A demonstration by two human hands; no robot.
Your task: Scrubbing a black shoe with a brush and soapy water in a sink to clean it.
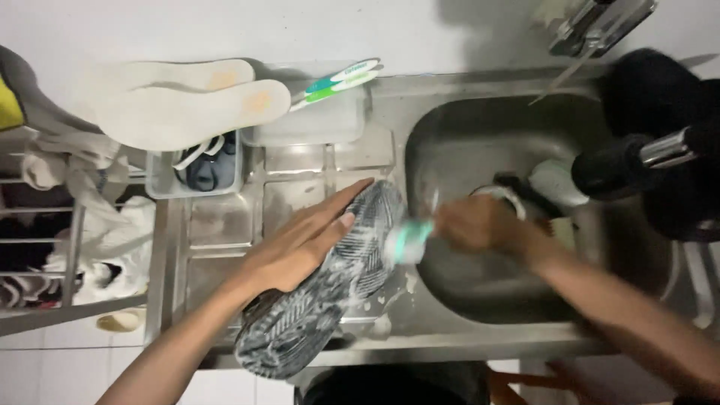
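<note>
— On the ribbed steel drainboard (pixel 225 225), left of the basin, what lies under the hands?

— One shoe (pixel 322 289), sole up, lying slantwise with its toe end at the edge of the sink basin (pixel 480 292) and its heel end toward the near counter edge. Sole is dark grey rubber with a wavy, herringbone-like tread; white soap foam sits in the grooves, thickest near the toe.

— Left hand?

— Left hand (pixel 300 244) lies flat on the sole, palm down, fingers straight and close together, pointing toward the toe. Pressing, not gripping.

— Right hand?

— Right hand (pixel 476 223) is closed round the handle of a brush (pixel 409 241), which is blurred; pale head with a teal band, touching the toe end of the shoe. Bristles cannot be made out.

— Surroundings?

— Basin is dull stainless steel, rounded corners, wet-looking. A second shoe (pixel 536 187), white with black parts, rests inside it behind the right hand. Two pale foam insoles (pixel 187 97), yellowed at the heels, lie across the back of the drainboard. Beside them, two toothbrushes (pixel 337 81), one teal and one green, rest on a clear plastic lid (pixel 307 124). A small grey tub (pixel 199 174) holds coiled laces. Crumpled pale cloths (pixel 90 225) hang on a wire rack at far left.
</note>
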